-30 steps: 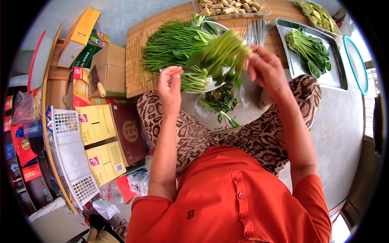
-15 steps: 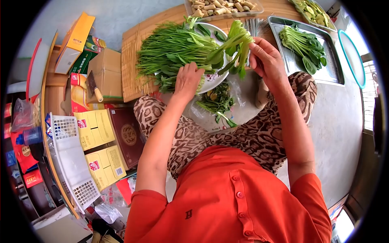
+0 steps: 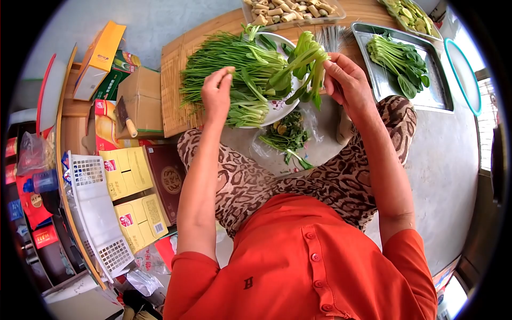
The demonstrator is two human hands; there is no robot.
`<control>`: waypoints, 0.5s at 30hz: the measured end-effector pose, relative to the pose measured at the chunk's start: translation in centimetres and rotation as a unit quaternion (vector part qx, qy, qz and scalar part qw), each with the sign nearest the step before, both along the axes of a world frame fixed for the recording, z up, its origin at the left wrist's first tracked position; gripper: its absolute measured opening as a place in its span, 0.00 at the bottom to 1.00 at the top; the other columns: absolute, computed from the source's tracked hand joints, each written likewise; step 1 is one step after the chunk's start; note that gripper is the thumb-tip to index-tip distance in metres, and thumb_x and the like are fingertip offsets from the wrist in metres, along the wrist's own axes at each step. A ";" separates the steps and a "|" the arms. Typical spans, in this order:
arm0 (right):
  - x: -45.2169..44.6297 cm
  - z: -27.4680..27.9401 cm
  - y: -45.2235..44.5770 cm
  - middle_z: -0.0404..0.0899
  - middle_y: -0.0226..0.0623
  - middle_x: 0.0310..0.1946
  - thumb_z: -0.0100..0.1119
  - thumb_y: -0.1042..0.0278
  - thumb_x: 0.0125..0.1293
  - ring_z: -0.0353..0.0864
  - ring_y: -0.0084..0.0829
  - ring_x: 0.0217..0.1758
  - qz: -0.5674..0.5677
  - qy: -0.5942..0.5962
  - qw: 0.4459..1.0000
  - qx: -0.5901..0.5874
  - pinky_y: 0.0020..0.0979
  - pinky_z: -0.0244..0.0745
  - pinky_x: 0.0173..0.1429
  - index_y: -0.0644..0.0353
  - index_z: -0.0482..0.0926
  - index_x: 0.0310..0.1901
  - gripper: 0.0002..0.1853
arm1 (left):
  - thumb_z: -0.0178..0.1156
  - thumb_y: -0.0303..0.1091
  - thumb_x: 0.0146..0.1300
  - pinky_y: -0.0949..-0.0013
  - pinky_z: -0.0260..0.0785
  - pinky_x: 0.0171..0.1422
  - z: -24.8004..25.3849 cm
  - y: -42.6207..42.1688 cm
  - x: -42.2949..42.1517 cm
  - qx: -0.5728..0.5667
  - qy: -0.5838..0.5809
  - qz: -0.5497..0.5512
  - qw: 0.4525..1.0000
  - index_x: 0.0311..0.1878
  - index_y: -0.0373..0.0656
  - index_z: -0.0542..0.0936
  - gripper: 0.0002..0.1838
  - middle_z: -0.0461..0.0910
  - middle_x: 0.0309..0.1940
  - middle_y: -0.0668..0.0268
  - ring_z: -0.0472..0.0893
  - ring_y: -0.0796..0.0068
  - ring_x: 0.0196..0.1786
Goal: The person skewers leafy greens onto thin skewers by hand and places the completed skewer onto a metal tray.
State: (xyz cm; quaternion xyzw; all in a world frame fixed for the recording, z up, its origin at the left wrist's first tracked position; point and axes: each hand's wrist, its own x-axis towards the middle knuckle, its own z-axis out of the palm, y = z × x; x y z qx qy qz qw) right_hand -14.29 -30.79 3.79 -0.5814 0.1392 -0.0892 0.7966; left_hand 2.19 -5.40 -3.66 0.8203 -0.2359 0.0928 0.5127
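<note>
My right hand [image 3: 349, 80] grips a small bunch of leafy greens [image 3: 306, 58] by its pale stems, the leaves hanging over the right side of a white plate [image 3: 282, 109]. Above the plate's left side, my left hand [image 3: 217, 98] is raised with thumb and fingertips pinched together; whatever they hold, if anything, is too small to make out. Beneath and beside it lies a big heap of thin green stalks [image 3: 229, 56], like chives. More leafy greens with cut pale stems [image 3: 248, 113] rest at the plate's front left.
A metal tray [image 3: 442, 96] with a bunch of greens [image 3: 397, 61] stands at the right. Behind is a plastic box of short pale-brown pieces [image 3: 290, 10]. Trimmed leaves [image 3: 285, 133] lie in a clear bag between the knees. Left, a knife [image 3: 126, 118] rests by cardboard boxes [image 3: 141, 96].
My left hand has lifted off the greens on the plate and moved up and left, its fingers now pinched. My right hand has shifted slightly left with its bunch.
</note>
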 end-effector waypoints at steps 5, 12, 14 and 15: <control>0.0 0.0 0.1 0.72 0.28 0.16 0.52 0.64 0.71 0.59 0.16 0.13 0.005 0.004 1.000 0.000 0.18 0.51 0.18 0.61 0.74 0.49 0.11 | 0.53 0.25 0.68 0.75 0.68 0.57 2.7 0.9 1.9 -0.210 0.078 0.014 0.974 0.51 0.36 0.80 0.12 0.83 0.43 0.66 0.78 0.80 0.47; -0.2 0.3 0.6 0.71 0.27 0.16 0.52 0.64 0.72 0.59 0.15 0.13 0.028 0.014 0.999 -0.011 0.18 0.51 0.18 0.60 0.74 0.48 0.11 | 0.54 0.28 0.69 0.76 0.71 0.46 7.3 1.2 1.0 -0.387 0.170 -0.044 0.905 0.58 0.34 0.76 0.16 0.78 0.39 0.65 0.76 0.78 0.39; -0.4 0.4 1.1 0.71 0.26 0.15 0.51 0.63 0.72 0.59 0.15 0.13 0.047 0.019 0.999 -0.008 0.18 0.51 0.18 0.60 0.74 0.48 0.10 | 0.53 0.27 0.69 0.76 0.71 0.46 6.8 0.7 -0.1 -0.370 0.210 -0.047 0.904 0.58 0.35 0.74 0.16 0.79 0.40 0.63 0.76 0.79 0.40; -0.4 0.5 1.5 0.70 0.25 0.15 0.51 0.63 0.72 0.59 0.14 0.13 0.055 0.032 0.998 -0.009 0.18 0.50 0.18 0.58 0.74 0.47 0.09 | 0.53 0.27 0.69 0.77 0.71 0.46 6.2 0.3 -0.7 -0.360 0.221 -0.058 0.905 0.58 0.35 0.74 0.16 0.79 0.41 0.63 0.76 0.79 0.40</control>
